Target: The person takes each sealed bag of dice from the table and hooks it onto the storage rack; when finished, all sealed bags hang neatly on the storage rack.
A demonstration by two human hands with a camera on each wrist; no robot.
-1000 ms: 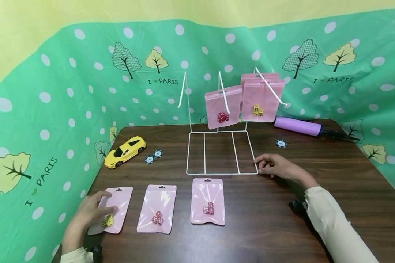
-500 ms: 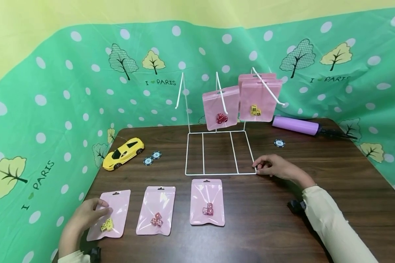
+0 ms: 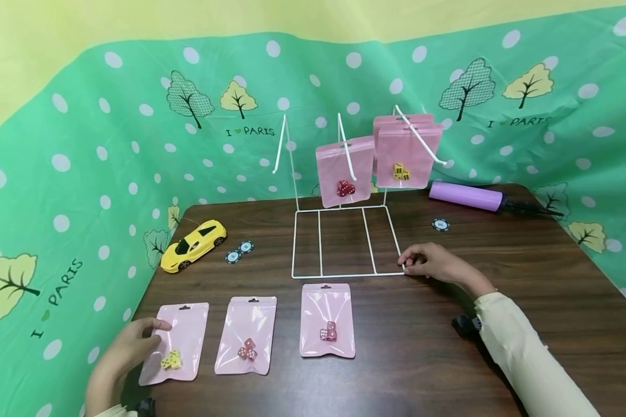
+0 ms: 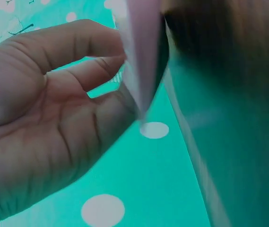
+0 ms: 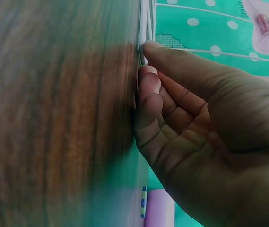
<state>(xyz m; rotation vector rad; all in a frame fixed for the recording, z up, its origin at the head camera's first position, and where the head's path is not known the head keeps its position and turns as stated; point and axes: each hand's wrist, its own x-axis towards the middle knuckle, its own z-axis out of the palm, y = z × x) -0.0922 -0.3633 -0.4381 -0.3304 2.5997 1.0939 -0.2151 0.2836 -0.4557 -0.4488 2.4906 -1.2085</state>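
Three pink zip bags of dice are in a row on the table. My left hand [image 3: 130,346] is at the leftmost bag [image 3: 188,327], which shows yellow dice [image 3: 171,359]; its curled thumb and fingers pinch near the left edge. The left wrist view shows this bag [image 4: 146,52] edge-on against the fingertips. The middle bag [image 3: 246,324] and right bag [image 3: 327,310] contain red dice. My right hand [image 3: 435,262] grips the front right corner of a white wire rack [image 3: 348,276]. On the rack's hooks hang a bag with red dice [image 3: 346,165] and two overlapping bags [image 3: 409,147], yellow dice in front.
A yellow toy car [image 3: 194,246] and two poker chips [image 3: 239,252] are on the left of the table [image 3: 396,359]. On the right are another chip [image 3: 440,225] and a purple hand pump [image 3: 466,196]. A green dotted cloth [image 3: 208,162] surrounds the table.
My left hand has drawn back toward the leftmost bag's left edge, uncovering its dice, and the bag has shifted slightly. My right hand keeps its hold on the rack. The head view has shifted a little.
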